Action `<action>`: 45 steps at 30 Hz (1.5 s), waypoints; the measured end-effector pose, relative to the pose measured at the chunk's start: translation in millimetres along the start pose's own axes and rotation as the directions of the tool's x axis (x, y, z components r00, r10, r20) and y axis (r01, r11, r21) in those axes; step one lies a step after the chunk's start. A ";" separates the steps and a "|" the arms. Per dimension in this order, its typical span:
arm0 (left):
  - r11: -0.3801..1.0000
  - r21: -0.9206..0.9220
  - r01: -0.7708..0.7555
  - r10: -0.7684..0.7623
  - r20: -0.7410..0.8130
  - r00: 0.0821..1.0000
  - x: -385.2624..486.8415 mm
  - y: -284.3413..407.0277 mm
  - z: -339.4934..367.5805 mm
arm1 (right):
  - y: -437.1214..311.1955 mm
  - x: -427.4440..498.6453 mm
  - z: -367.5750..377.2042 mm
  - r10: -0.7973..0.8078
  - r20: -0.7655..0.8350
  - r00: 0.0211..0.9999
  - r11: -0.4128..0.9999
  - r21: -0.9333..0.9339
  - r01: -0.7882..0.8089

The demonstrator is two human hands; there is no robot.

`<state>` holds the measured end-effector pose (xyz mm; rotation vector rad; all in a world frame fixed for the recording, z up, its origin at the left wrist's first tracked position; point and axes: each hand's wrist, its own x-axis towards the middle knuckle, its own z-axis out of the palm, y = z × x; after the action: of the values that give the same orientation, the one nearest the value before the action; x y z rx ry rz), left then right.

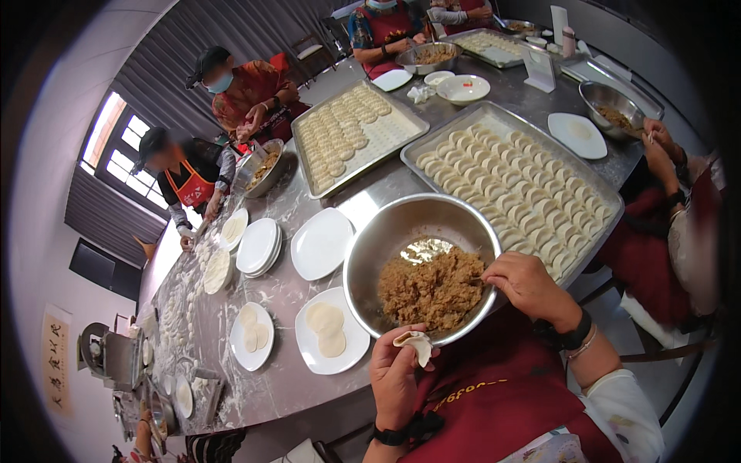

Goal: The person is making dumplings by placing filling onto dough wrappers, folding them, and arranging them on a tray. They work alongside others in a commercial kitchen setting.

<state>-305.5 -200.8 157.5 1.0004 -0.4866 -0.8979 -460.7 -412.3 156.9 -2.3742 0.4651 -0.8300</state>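
Note:
My left hand (pixel 399 359) holds a half-folded dumpling (pixel 414 345) with brown filling showing at its opening, beside the near rim of a large steel bowl (pixel 363 226). Brown minced filling (pixel 434 286) lies in that bowl. My right hand (pixel 527 283) is at the bowl's right rim, its fingers pinched on a thin utensil whose far end is in the filling. Round dough wrappers (pixel 331 341) rest on a white plate (pixel 311 362) left of my left hand. Behind the bowl, rows of folded dumplings (pixel 521 185) fill much of a metal tray (pixel 602 246).
A second dumpling tray (pixel 419 128), an unused-looking white plate (pixel 322 243), stacked plates (pixel 257 246) and a wrapper plate (pixel 252 359) share the floured steel table (pixel 278 399). Several people work around it, one close at right (pixel 666 150). A dough machine (pixel 110 356) stands far left.

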 end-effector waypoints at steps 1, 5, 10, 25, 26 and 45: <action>1.000 -0.008 0.003 -0.003 0.021 1.000 1.7 0.1 1.4 | 3.8 1.4 -0.4 0.009 -0.023 1.000 1.000 -0.015 -0.009; 0.998 -0.008 0.063 -0.062 0.092 0.994 7.8 -3.8 8.2 | -1.5 -0.7 -7.2 0.142 -0.289 0.947 0.987 -0.036 -0.159; 0.994 0.106 -0.014 -0.002 0.150 0.989 14.4 -24.4 17.1 | -40.6 -13.2 0.6 -0.238 -0.330 0.913 0.966 -0.179 0.188; 0.859 0.476 -0.187 0.114 0.177 0.977 3.2 -28.8 16.5 | -59.3 -22.2 51.7 -0.160 -0.235 0.959 0.969 0.146 0.198; 0.840 0.507 -0.194 0.117 0.180 0.977 3.2 -28.9 16.2 | -58.9 -21.9 51.8 -0.177 -0.224 0.958 0.969 0.131 0.210; 0.955 0.286 -0.082 0.073 0.044 0.996 0.3 -35.9 17.1 | -57.5 -22.5 59.4 -0.061 -0.224 0.973 0.914 0.379 0.144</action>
<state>-332.6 -218.3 134.2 1.2231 -0.6941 -0.7876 -431.2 -332.8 144.3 -1.9611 0.2260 -1.1139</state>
